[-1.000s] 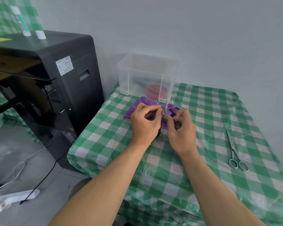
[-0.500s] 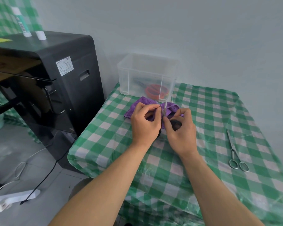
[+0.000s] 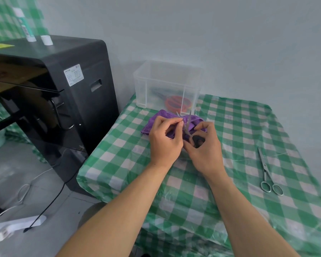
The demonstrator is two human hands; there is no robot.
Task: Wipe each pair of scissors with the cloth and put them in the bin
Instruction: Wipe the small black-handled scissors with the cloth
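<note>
In the middle of the table my right hand (image 3: 205, 147) grips the black handles of a pair of scissors (image 3: 188, 125), whose blades point away from me and stand spread apart. My left hand (image 3: 165, 138) pinches the purple cloth (image 3: 150, 127) against the left blade. The cloth lies bunched under and behind both hands. Just beyond it stands a clear plastic bin (image 3: 167, 84) holding orange-handled scissors (image 3: 175, 103) and a darker pair. An all-metal pair of scissors (image 3: 267, 173) lies flat at the right of the table.
The table wears a green-and-white checked plastic cover (image 3: 230, 201). A black machine (image 3: 63, 89) stands close to the table's left edge, with bottles on top. A cable and a white power strip (image 3: 19, 225) lie on the floor at left. A wall runs behind the bin.
The scissor blades have spread open into a V. My right hand shifted slightly right and toward me, showing the black handle. My left hand stays pinching the cloth at the blade.
</note>
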